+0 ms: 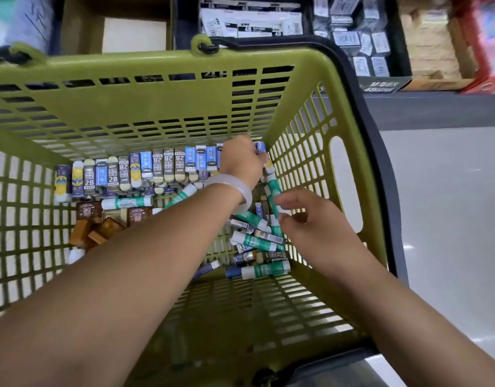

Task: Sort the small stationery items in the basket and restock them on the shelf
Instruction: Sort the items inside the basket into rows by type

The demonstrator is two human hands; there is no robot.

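Observation:
I look down into an olive-green basket (162, 104). A row of upright erasers (120, 171) in blue, grey 2B and yellow sleeves lines its far wall. Green-and-white glue sticks (257, 241) lie loose at the right, and brown erasers (101, 222) lie at the left. My left hand (242, 160), with a pale bangle on the wrist, reaches to the far right corner and grips a blue-sleeved eraser (259, 148). My right hand (310, 219) pinches the lower end of a green glue stick (274, 191) that stands tilted against the right wall.
Beyond the basket, the shelf holds a black tray of 4B eraser packs (249, 23), a black box of wrapped erasers (358, 43) and an open olive box (134, 32). Red packaging (489, 46) sits at the far right. A grey floor (447, 191) lies to the right.

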